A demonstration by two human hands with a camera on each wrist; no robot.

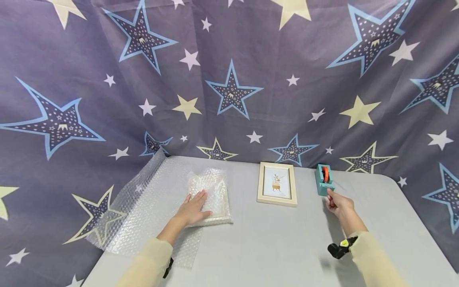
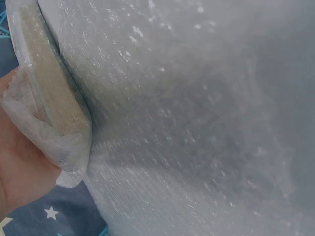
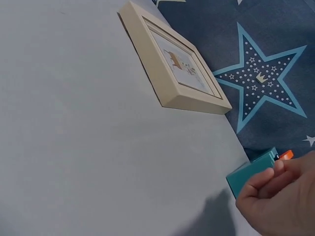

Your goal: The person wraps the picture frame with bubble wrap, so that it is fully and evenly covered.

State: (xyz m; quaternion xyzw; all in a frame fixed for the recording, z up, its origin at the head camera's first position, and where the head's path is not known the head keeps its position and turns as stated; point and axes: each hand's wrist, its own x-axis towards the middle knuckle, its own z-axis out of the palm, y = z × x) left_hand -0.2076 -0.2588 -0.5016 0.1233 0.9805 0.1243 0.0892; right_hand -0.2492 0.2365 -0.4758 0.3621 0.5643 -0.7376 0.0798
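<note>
On the left of the table lies a flat package in bubble wrap (image 1: 218, 199), with a pale frame edge (image 2: 59, 93) showing through the plastic in the left wrist view. My left hand (image 1: 193, 209) rests on it, fingers spread over the wrap. A teal tape dispenser (image 1: 321, 187) with an orange-red core (image 1: 325, 174) stands at the back right. At its front end my right hand (image 1: 338, 202) pinches with thumb and index finger, at the tape's end; the clear strip itself is hard to make out. The right wrist view shows these curled fingers (image 3: 261, 184) against the dispenser.
A cream picture frame (image 1: 259, 183) with a plant print lies between the package and the dispenser. Loose bubble wrap (image 1: 143, 215) spreads under and left of the package, over the table's left edge. A star-patterned cloth (image 1: 251, 71) hangs behind the table (image 1: 265, 247).
</note>
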